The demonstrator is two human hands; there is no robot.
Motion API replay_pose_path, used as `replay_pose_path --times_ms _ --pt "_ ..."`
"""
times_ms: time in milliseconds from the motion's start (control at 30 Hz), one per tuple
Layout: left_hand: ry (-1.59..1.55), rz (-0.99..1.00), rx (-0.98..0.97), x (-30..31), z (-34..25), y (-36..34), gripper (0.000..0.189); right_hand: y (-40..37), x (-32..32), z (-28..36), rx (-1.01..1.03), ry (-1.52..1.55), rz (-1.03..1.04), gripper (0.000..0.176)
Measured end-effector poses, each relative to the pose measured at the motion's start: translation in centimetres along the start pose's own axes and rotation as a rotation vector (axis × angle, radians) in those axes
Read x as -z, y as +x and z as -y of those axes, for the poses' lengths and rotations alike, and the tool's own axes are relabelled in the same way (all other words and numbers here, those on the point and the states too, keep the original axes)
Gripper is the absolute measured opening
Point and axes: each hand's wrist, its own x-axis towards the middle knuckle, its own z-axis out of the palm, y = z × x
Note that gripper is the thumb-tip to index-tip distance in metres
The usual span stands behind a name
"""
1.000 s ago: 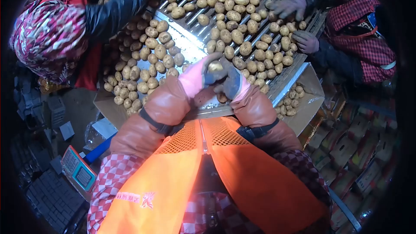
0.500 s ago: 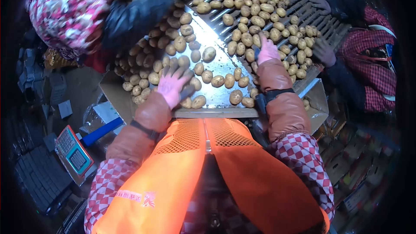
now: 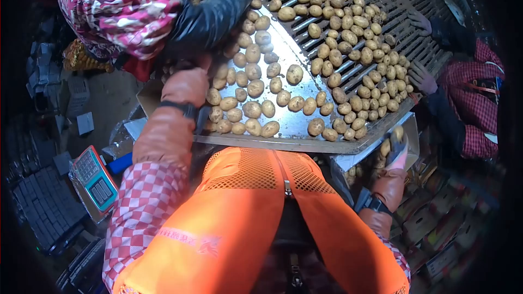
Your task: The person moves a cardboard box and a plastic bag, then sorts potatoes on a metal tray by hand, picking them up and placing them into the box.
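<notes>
Round, soil-marked potatoes [image 3: 252, 109] lie loosely spread over a shiny metal tray [image 3: 291, 130]. My left hand [image 3: 202, 62] is at the tray's left side, beside a co-worker's dark sleeve; its fingers are mostly hidden. Off the tray's right corner, my right hand [image 3: 399, 155], in a pink glove with grey fingers, is closed around potatoes [image 3: 385, 147] over an open cardboard box [image 3: 412, 140]. More potatoes show inside that box, below the hand.
A slatted metal grate [image 3: 305, 24] carries many potatoes behind the tray. One co-worker in a patterned hood [image 3: 117, 8] leans in at left; another in checked clothing [image 3: 471, 98] has both hands at the grate's right edge. A scale display [image 3: 95, 177] stands lower left.
My left hand has moved off the tray's potatoes toward the far left. My right hand has left the grate and come down to the box at right, with potatoes in it.
</notes>
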Motion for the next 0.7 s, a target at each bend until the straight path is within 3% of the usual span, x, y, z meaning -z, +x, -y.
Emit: replay_pose_path --times_ms 33,67,100,167,233,267,300,333,367,433,467,533,567,600,633,667,700 --pt "0.091 0.183 0.012 -1.7 1.4 0.5 0.055 -0.8 0.9 -0.3 0.002 -0.006 0.004 0.043" --pt "0.18 0.368 0.022 -2.7 2.2 0.5 0.065 -1.5 1.5 -0.4 -0.099 0.127 -0.124 0.046" --pt "0.168 0.364 0.026 -3.1 0.4 0.0 0.065 -1.4 1.8 -0.1 -0.193 0.258 -0.248 0.051" --pt "-0.655 0.214 -0.124 -3.4 -4.7 -1.7 0.063 -5.1 -9.8 7.8 -0.07 0.187 -0.379 0.057" --pt "-0.379 -0.02 -0.226 -3.2 -4.5 -6.2 0.051 -3.9 -12.1 6.0 -0.132 0.09 -0.112 0.05" --pt "-0.379 -0.03 -0.219 -2.1 -4.2 -7.3 0.051 -2.6 -12.7 1.6 0.104 -0.138 -0.059 0.05" --pt "-0.159 -0.155 -0.246 -0.5 -4.0 -8.6 0.046 -1.4 -13.2 -1.9 0.324 -0.586 0.038 0.073" --pt "0.065 -0.276 -0.267 0.3 -3.5 -9.8 0.041 -4.0 -16.2 0.7 0.236 -1.049 0.156 0.079" --pt "0.065 -0.286 -0.245 -0.1 -3.0 -10.6 0.041 -6.7 -20.8 3.9 0.276 -1.51 0.133 0.083" --pt "0.122 -0.318 0.123 -1.7 -2.5 -11.7 0.036 -6.2 -21.6 2.2 0.41 -1.379 0.263 0.084" --pt "0.119 -0.558 0.045 -1.3 -3.4 -12.2 0.029 -6.3 -22.8 3.0 0.352 -1.331 0.405 0.082" --pt "0.087 -0.491 -0.06 -1.9 -5.1 -12.4 0.026 -8.4 -27.1 8.0 0.309 -1.192 0.642 0.074" --pt "0.058 -0.444 -0.148 -1.9 -6.5 -12.9 0.029 -7.9 -28.2 6.4 0.494 -1.097 0.683 0.068" --pt "0.054 -0.348 -0.319 -2.4 -7.1 -12.7 0.035 -7.9 -30.7 7.7 0.44 -1.13 0.753 0.062" --pt "0.052 -0.253 -0.492 -2.8 -7.1 -12.7 0.041 -6.8 -32.8 7.5 0.543 -0.942 0.843 0.046" --pt "0.115 -0.263 -0.562 -3.0 -6.8 -12.7 0.048 -5.7 -34.9 7.7 0.474 -0.942 0.816 0.031" --pt "0.113 -0.268 -0.549 -3.1 -5.7 -12.6 0.048 -5.9 -38.0 11.0 0.573 -1.0 0.754 0.03"
